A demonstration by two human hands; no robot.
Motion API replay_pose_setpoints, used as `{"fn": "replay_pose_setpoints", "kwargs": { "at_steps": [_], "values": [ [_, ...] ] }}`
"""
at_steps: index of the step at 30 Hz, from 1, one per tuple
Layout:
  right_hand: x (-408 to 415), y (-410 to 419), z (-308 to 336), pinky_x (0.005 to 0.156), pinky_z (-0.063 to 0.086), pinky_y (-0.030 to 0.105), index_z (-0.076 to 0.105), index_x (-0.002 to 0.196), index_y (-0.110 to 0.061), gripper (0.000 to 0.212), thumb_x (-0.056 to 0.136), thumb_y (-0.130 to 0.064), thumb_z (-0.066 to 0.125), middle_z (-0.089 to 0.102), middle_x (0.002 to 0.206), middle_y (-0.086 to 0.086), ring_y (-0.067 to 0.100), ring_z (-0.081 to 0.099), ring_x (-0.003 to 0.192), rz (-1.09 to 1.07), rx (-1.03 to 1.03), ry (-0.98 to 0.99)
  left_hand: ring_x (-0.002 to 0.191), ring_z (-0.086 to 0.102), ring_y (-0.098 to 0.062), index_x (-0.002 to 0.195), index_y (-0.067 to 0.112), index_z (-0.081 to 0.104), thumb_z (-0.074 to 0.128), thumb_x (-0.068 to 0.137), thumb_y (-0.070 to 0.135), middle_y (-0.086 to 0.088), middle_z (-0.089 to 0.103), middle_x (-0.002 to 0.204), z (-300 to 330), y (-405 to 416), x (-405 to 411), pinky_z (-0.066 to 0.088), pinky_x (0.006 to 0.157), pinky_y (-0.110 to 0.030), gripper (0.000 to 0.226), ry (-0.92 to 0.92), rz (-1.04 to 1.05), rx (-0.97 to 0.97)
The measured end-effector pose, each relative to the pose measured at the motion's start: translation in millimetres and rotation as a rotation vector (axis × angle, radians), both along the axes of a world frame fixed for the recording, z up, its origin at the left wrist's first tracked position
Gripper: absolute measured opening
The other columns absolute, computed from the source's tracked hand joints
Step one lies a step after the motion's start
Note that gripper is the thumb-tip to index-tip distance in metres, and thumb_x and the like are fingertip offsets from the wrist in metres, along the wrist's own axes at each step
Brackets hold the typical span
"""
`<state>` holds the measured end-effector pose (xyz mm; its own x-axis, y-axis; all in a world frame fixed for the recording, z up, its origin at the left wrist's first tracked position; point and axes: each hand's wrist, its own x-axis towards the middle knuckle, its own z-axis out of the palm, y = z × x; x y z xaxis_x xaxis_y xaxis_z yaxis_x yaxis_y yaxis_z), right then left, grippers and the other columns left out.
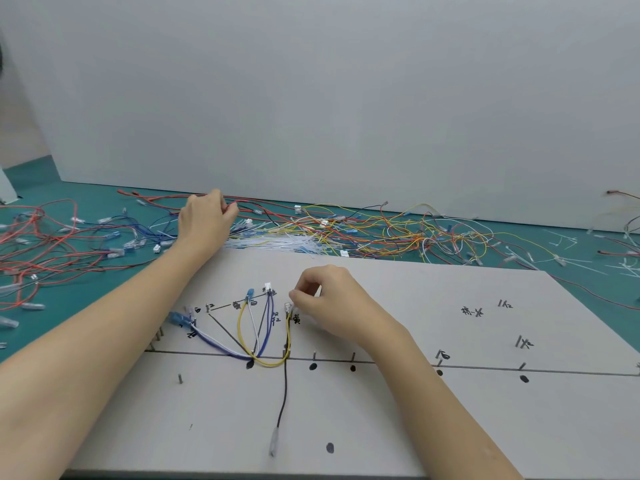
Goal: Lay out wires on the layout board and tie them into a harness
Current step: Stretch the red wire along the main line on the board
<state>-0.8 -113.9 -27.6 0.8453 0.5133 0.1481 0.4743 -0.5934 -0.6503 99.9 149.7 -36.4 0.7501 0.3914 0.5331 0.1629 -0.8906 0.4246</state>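
A person works a harness at the layout board (398,420), a pale panel marked with ruled lines, black dots and handwritten labels, lying on a teal table (41,174). The right hand (332,299) has its fingers curled, thumb and forefinger pinching the terminal end of the yellow wire (239,323) beside a peg near the board's middle. The left hand (206,220) reaches past the board's far edge with fingers curled round a red wire (263,206) in the loose pile (363,230). The step in hand looks like seating the yellow end while drawing the next wire; to do it well, the right hand should keep that end pinned at its labelled peg so the loop does not spring off, while the left teases one strand free instead of dragging the tangle onto the board. Laid on the board so far, as far as can be counted: one yellow wire looping down to the main line and back up, one white wire (254,325), one black wire (284,393) running toward the near edge and ending in a clear sleeve, and a purple-blue set (265,327) whose strands overlap too closely to count; two blue connectors (250,293) and one white plug (267,286) sit at their far ends. Six black dots (312,367) show on the board. White cable ties (277,241) lie heaped just beyond the far edge, too many and too blurred to number.
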Motion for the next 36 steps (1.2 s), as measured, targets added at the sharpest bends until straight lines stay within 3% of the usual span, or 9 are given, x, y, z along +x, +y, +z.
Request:
{"fn": "replay_pose_setpoints", "kwargs": {
  "at_steps": [6, 8, 11, 13, 19, 25, 30, 32, 36],
  "values": [
    [1, 0, -1, 0.063, 0.046, 0.029, 0.067, 0.081, -0.017, 0.016, 0.089, -0.026, 0.057, 0.067, 0.083, -0.004, 0.005, 0.051, 0.062, 0.000, 0.003, -0.003, 0.098, 0.049, -0.039, 0.085, 0.005, 0.064, 0.047, 0.098, 0.029, -0.021, 0.055, 0.090, 3, 0, 6, 0.044, 0.077, -0.043, 0.033, 0.056, -0.109, -0.032],
    [1, 0, -1, 0.062, 0.045, 0.028, 0.067, 0.081, -0.017, 0.016, 0.089, -0.026, 0.057, 0.067, 0.083, -0.004, 0.005, 0.051, 0.062, -0.001, 0.001, -0.001, 0.100, 0.047, -0.036, 0.079, 0.006, 0.065, 0.050, 0.096, 0.026, -0.021, 0.053, 0.091, 4, 2, 9, 0.042, 0.078, -0.039, 0.030, 0.062, -0.133, -0.123],
    [1, 1, -1, 0.061, 0.045, 0.027, 0.067, 0.080, -0.018, 0.016, 0.090, -0.026, 0.057, 0.067, 0.083, -0.004, 0.005, 0.051, 0.062, 0.001, 0.000, -0.001, 0.103, 0.047, -0.029, 0.094, 0.006, 0.073, 0.056, 0.093, 0.017, -0.020, 0.060, 0.097, 4, 0, 11, 0.035, 0.079, -0.031, 0.021, 0.043, -0.161, -0.292],
    [2, 1, -1, 0.060, 0.044, 0.027, 0.067, 0.080, -0.018, 0.016, 0.090, -0.026, 0.057, 0.067, 0.083, -0.004, 0.004, 0.050, 0.061, 0.000, 0.001, -0.003, 0.092, 0.052, -0.025, 0.101, 0.006, 0.071, 0.060, 0.088, 0.011, -0.014, 0.063, 0.091, 5, -4, 11, 0.036, 0.075, -0.029, 0.018, 0.048, -0.206, -0.428],
    [3, 1, -2, 0.061, 0.045, 0.028, 0.066, 0.080, -0.018, 0.016, 0.089, -0.026, 0.057, 0.067, 0.082, -0.004, 0.005, 0.050, 0.059, -0.003, 0.006, 0.002, 0.079, 0.050, -0.021, 0.087, 0.010, 0.071, 0.053, 0.096, 0.033, -0.004, 0.058, 0.076, 8, -10, 8, 0.033, 0.068, -0.030, 0.031, -0.012, -0.188, -0.617],
    [3, 1, -3, 0.061, 0.045, 0.028, 0.066, 0.079, -0.018, 0.016, 0.089, -0.027, 0.057, 0.066, 0.082, -0.005, 0.004, 0.051, 0.060, 0.000, 0.003, -0.005, 0.082, 0.061, -0.034, 0.074, 0.010, 0.072, 0.068, 0.086, 0.042, -0.012, 0.068, 0.074, 12, -1, 0, 0.042, 0.068, -0.034, 0.034, -0.077, 0.009, -0.357],
    [3, 0, -3, 0.059, 0.044, 0.027, 0.065, 0.078, -0.020, 0.016, 0.089, -0.027, 0.057, 0.066, 0.081, -0.005, 0.004, 0.050, 0.060, 0.001, 0.004, 0.000, 0.110, 0.046, -0.030, 0.067, 0.016, 0.063, 0.073, 0.076, 0.055, -0.011, 0.065, 0.076, 17, -2, -7, 0.043, 0.081, -0.040, 0.041, 0.000, 0.006, -0.167],
    [3, 0, -2, 0.059, 0.043, 0.027, 0.065, 0.078, -0.019, 0.016, 0.089, -0.028, 0.057, 0.066, 0.082, -0.005, 0.004, 0.050, 0.060, 0.001, 0.002, 0.000, 0.101, 0.040, -0.025, 0.059, 0.016, 0.054, 0.072, 0.078, 0.052, -0.008, 0.059, 0.067, 20, -5, -7, 0.041, 0.079, -0.038, 0.045, 0.073, -0.054, -0.169],
    [2, 0, -1, 0.059, 0.044, 0.027, 0.066, 0.079, -0.019, 0.016, 0.089, -0.027, 0.057, 0.066, 0.082, -0.005, 0.004, 0.050, 0.059, 0.002, 0.006, 0.003, 0.063, 0.039, -0.022, 0.059, 0.015, 0.047, 0.063, 0.090, 0.035, -0.001, 0.039, 0.055, 25, -8, -5, 0.028, 0.056, -0.029, 0.041, 0.148, -0.207, -0.605]
  ]
}}
